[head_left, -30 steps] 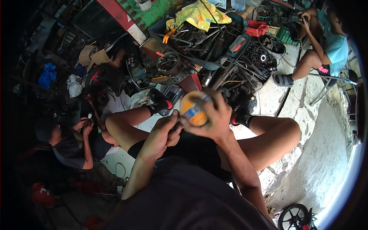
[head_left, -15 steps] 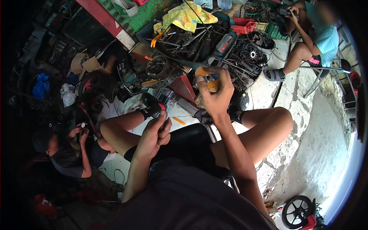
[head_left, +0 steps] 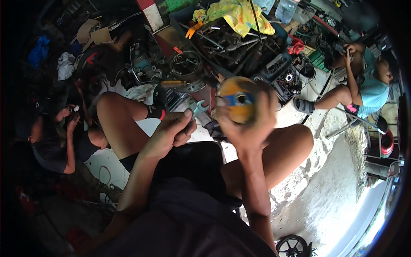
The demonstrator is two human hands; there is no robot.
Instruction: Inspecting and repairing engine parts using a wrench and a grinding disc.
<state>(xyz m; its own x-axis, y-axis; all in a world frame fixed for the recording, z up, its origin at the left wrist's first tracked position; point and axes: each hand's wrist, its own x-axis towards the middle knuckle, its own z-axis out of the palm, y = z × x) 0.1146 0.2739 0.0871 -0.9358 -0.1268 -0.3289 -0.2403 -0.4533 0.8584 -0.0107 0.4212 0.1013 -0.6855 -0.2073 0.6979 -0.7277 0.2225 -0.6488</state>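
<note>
My left hand (head_left: 169, 133) is closed, thumb on top, around an open-end wrench (head_left: 199, 108) whose jaw sticks out beyond the thumb. To its right and raised closer to me, my right hand (head_left: 259, 122) grips a round orange disc (head_left: 234, 112) by its edge. A blue band crosses the disc's face, and a dark hole sits in its middle. Motion blurs the disc and fingers, so its exact kind does not show. Both hands are above my lap, a short gap between the wrench and the disc.
Ahead lies a bin of metal tools with a yellow cloth (head_left: 239, 15) on it. A round metal engine part (head_left: 186, 64) stands left of the bin. One person crouches at the left; another in a light blue shirt (head_left: 372, 94) sits at the right. A motorcycle wheel (head_left: 293, 247) shows lower right.
My right hand has come up closer with the disc, its face now turned more toward me. More of the wrench's jaw shows at my left hand. The whole view has shifted.
</note>
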